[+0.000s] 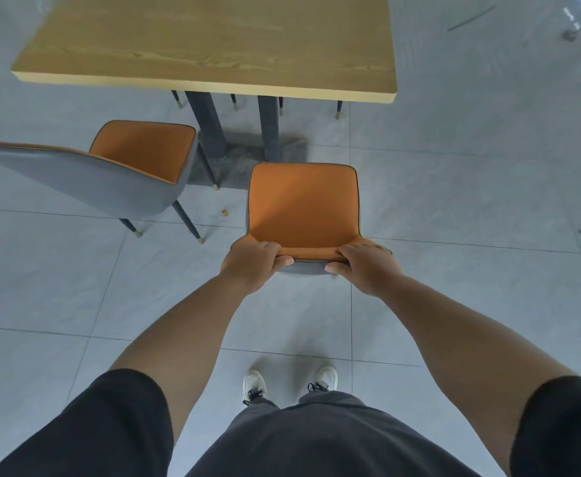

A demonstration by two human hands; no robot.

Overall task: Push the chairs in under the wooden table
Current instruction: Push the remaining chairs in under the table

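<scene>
A wooden table (209, 46) with dark legs stands ahead of me on a grey tiled floor. Right in front of me is a chair (302, 204) with an orange seat and a grey shell, its seat clear of the table's near edge. My left hand (252, 265) grips the left part of its backrest top. My right hand (364, 266) grips the right part. A second chair (144, 149) of the same kind stands to the left, turned at an angle, its front corner near the table's leg.
Thin dark chair legs (339, 110) with gold tips show under the table's far side. A grey base plate (244, 156) lies under the table legs. A small brown scrap (225, 212) lies on the floor between the chairs. My feet (289, 382) stand behind the chair.
</scene>
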